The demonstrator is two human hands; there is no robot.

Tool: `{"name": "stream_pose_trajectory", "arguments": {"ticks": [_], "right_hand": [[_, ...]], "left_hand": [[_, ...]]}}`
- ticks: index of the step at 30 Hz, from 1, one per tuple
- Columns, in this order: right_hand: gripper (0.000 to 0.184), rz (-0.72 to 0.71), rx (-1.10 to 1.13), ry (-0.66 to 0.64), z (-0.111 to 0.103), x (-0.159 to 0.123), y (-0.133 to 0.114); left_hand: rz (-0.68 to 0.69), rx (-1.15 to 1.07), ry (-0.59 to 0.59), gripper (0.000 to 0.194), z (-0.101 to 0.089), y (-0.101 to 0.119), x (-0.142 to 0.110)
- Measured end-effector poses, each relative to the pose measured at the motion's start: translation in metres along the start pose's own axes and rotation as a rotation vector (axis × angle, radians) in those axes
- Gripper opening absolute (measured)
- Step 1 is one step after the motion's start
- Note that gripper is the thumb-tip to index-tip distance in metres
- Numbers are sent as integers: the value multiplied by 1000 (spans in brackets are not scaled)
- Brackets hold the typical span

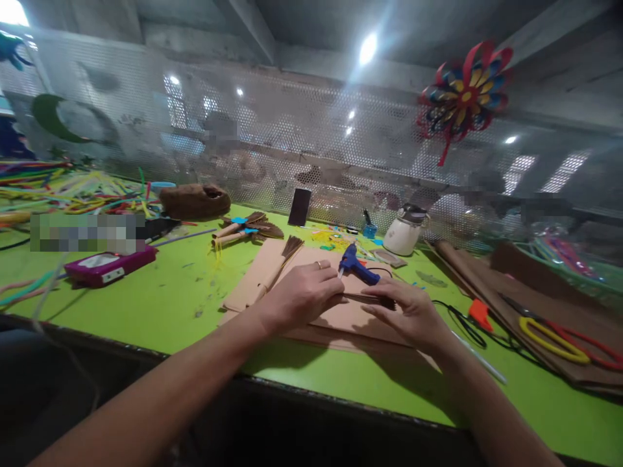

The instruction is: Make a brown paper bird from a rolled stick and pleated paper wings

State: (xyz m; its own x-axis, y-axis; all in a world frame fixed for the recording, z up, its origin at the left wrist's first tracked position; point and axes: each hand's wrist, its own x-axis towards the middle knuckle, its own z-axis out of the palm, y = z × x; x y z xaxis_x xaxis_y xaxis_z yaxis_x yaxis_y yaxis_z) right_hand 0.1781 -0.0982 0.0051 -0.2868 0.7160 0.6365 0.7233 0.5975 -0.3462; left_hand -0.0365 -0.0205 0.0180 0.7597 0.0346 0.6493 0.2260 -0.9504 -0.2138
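Observation:
Between my two hands stretches a narrow, dark brown folded paper strip with a ridged right end. My left hand, a ring on one finger, pinches its left end. At the other end, my right hand has its thumb below and fingers above the strip. Just beyond them lies a blue glue gun, its pale tip close to my left fingers. A rolled paper stick with a brown fringed end rests on the tan cardboard, partly hidden by my left hand.
Scissors with yellow and red handles lie on brown paper at right. A white jug, a dark phone and brown paper pieces stand or lie farther back. At left is a purple box.

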Motion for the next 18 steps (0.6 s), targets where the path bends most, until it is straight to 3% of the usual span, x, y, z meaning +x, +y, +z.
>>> {"name": "stream_pose_trajectory", "arguments": {"ticks": [18], "right_hand": [[16, -97, -69, 60, -4, 1, -5]], "left_hand": [[-68, -106, 11, 18, -4, -4, -2]]}}
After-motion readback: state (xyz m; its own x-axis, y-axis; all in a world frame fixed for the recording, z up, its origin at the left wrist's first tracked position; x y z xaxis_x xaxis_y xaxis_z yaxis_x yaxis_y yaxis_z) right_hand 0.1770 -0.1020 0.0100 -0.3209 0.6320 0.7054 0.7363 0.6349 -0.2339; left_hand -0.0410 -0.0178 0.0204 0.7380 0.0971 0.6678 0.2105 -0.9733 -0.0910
